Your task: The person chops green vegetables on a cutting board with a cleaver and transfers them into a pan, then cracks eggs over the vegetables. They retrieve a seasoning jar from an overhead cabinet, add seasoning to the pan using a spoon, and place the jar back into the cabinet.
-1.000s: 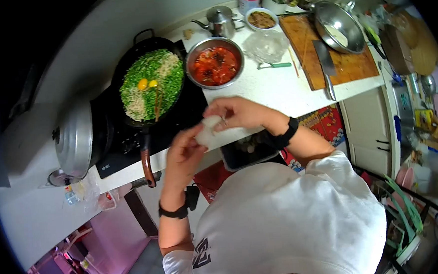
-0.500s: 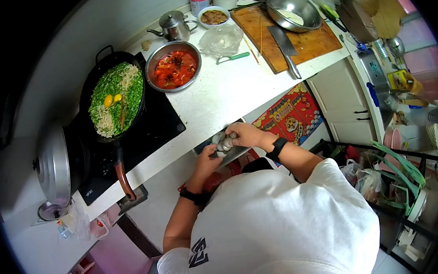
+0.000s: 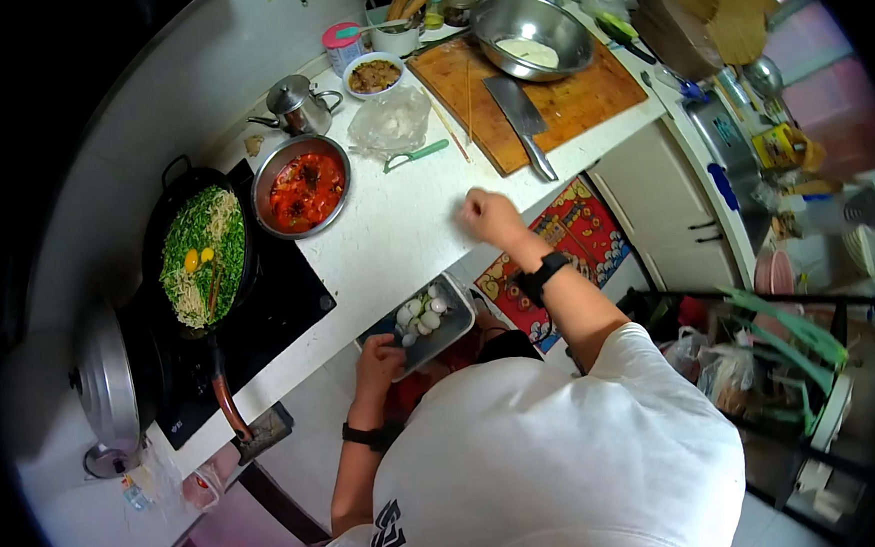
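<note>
My left hand is at the left side of a grey rimmed container below the counter edge. Its fingers are curled; whatever lies in them is hidden. Inside the container are several white, rounded pieces that look like eggs or eggshells. My right hand hovers by the front edge of the white counter, fingers closed into a loose fist. What it holds, if anything, does not show. On the cooktop, a black wok holds chopped greens, pale shreds, chopsticks and two egg yolks.
A metal bowl of red food, a teapot, a plastic bag and a green peeler stand on the counter. A cleaver and steel bowl rest on the cutting board. The wok handle overhangs the counter edge.
My right hand has left the container and moved up towards the counter edge. My left hand has drawn to the container's left side. The white pieces show more fully. The view has shifted.
</note>
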{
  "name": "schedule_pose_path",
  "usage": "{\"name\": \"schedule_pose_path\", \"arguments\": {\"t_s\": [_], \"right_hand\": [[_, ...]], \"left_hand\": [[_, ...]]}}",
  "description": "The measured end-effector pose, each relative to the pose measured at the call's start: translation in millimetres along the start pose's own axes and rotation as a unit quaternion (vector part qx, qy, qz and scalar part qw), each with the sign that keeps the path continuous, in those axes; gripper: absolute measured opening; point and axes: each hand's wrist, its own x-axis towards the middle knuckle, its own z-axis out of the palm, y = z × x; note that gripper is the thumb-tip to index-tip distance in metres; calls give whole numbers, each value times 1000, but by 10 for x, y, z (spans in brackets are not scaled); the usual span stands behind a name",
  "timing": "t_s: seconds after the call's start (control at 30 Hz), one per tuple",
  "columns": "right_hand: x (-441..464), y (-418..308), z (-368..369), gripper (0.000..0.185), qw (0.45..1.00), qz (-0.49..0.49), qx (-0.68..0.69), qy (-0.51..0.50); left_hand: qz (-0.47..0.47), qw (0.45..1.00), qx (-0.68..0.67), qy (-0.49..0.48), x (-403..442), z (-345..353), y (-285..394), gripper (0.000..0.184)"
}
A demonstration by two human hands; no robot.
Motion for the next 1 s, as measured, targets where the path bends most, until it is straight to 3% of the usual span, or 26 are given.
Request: {"name": "schedule_pose_path", "arguments": {"t_s": [0.07, 0.13, 0.2, 0.27, 0.4, 0.57, 1.0], "right_hand": [[417, 111, -215, 7, 998, -19, -51, 23], [828, 496, -203, 15, 977, -138, -143, 71], [1096, 475, -310, 18, 977, -90, -196, 7], [1311, 531, -355, 17, 957, -90, -269, -53], [1578, 721, -344, 17, 941, -154, -279, -118], [1744, 807, -364, 19, 876, -343, -256, -222], [1999, 657, -323, 11, 751, -470, -328, -327]], "left_hand": [[28, 999, 7, 17, 20, 129, 30, 50], [42, 998, 19, 32, -50, 246, 100, 55], [-76, 993, -87, 26, -60, 399, 392, 53], [-80, 990, -111, 46, 19, 476, 388, 47], [-48, 986, -147, 71, 107, 664, 563, 36], [-37, 978, -182, 97, 173, 805, 664, 34], [-6, 955, -270, 120, 161, 1040, 629, 26]]}}
